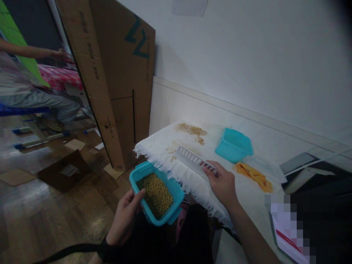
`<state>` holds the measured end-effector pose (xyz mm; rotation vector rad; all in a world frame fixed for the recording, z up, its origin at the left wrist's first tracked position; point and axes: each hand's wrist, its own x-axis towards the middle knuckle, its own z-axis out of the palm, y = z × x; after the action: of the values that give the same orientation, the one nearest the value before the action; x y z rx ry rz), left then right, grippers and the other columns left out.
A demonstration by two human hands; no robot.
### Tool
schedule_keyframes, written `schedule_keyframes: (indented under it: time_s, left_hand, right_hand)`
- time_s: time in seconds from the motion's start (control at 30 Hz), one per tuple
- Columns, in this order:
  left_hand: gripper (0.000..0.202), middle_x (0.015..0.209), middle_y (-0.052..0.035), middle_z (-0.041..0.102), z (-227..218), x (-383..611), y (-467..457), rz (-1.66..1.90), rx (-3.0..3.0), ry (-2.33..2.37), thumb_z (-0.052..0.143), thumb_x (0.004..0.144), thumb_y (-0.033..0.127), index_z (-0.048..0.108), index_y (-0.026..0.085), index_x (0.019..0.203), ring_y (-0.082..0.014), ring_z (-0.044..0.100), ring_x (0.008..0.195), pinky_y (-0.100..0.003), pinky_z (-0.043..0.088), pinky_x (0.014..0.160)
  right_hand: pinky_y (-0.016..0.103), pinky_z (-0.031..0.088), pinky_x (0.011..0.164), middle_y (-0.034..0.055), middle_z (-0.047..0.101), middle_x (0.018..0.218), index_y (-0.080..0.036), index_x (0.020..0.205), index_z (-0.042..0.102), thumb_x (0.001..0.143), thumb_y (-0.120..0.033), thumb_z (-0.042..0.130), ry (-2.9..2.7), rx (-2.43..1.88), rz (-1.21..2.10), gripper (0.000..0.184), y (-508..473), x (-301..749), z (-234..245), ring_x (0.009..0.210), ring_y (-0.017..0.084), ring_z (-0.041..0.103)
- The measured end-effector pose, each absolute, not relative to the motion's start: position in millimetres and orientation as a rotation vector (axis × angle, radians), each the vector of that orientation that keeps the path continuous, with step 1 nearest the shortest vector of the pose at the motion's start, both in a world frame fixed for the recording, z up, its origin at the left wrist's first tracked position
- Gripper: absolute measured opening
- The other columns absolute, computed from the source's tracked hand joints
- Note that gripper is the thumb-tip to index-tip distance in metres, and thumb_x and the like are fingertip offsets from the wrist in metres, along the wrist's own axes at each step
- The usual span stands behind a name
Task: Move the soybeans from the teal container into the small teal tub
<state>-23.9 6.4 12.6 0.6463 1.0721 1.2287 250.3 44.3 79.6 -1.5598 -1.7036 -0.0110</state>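
My left hand (128, 209) grips the near-left rim of a teal plastic container (134, 176), thumb over the edge. Yellow soybeans (158, 194) fill much of it, and it sits just below the table's front edge. In my right hand (221, 179) is the near end of a narrow white slotted plastic tray (189, 157), resting on or just above a white fringed cloth (165, 143). Loose soybeans (194, 129) lie scattered on the cloth beyond the tray, with a few beside its far end. What lies under the tray is hidden.
A second teal container (233, 146) and an orange cloth (254, 176) stand at the table's right. A tall cardboard box (123, 73) rises on the left, against the white wall. Further left sits another person (35, 88); flattened cardboard (64, 170) lies on the floor.
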Motion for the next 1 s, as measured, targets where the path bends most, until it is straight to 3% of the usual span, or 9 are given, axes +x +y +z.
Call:
schedule_keyframes:
  time_s: [0.07,0.4,0.6,0.77,1.0]
  left_hand:
    - [0.028,0.055,0.0040,0.059,11,-24,7,1.234,0.646,1.081,0.069,0.069,0.036,0.068,0.019,0.090,-0.0134,0.055,0.055,-0.025,0.046,0.057]
    - [0.021,0.073,0.0005,0.067,11,-24,6,1.222,0.648,1.046,0.066,0.074,0.034,0.068,0.021,0.090,-0.0126,0.058,0.062,-0.025,0.046,0.063]
    - [0.019,0.066,0.0027,0.064,14,-25,8,1.236,0.660,1.061,0.068,0.071,0.035,0.068,0.020,0.083,-0.0106,0.054,0.056,-0.023,0.044,0.059]
    - [0.018,0.051,0.0062,0.053,7,-27,9,1.276,0.685,1.110,0.069,0.069,0.036,0.065,0.019,0.070,-0.0086,0.045,0.047,-0.020,0.038,0.048]
    - [0.018,0.065,0.0031,0.060,-6,-30,12,1.284,0.695,1.072,0.066,0.073,0.036,0.065,0.019,0.080,-0.0114,0.052,0.057,-0.023,0.042,0.055]
  right_hand:
    - [0.024,0.048,0.057,0.0023,0.070,0.076,-0.020,0.096,0.066,0.084,-0.037,0.050,-1.707,-1.567,0.000,0.026,43,252,79,0.061,0.016,0.064]
    - [0.024,0.048,0.057,0.0024,0.071,0.079,-0.020,0.096,0.066,0.084,-0.037,0.051,-1.721,-1.571,0.008,0.026,41,255,78,0.063,0.017,0.065]
    - [0.023,0.048,0.057,0.0012,0.070,0.077,-0.021,0.095,0.066,0.084,-0.035,0.052,-1.720,-1.568,0.038,0.023,39,248,78,0.061,0.016,0.064]
    - [0.022,0.047,0.057,0.0011,0.070,0.076,-0.021,0.096,0.066,0.084,-0.033,0.051,-1.745,-1.524,0.012,0.022,36,238,77,0.061,0.015,0.064]
    - [0.022,0.048,0.059,0.0013,0.071,0.080,-0.021,0.095,0.066,0.084,-0.033,0.053,-1.750,-1.488,0.048,0.021,36,237,83,0.065,0.015,0.065]
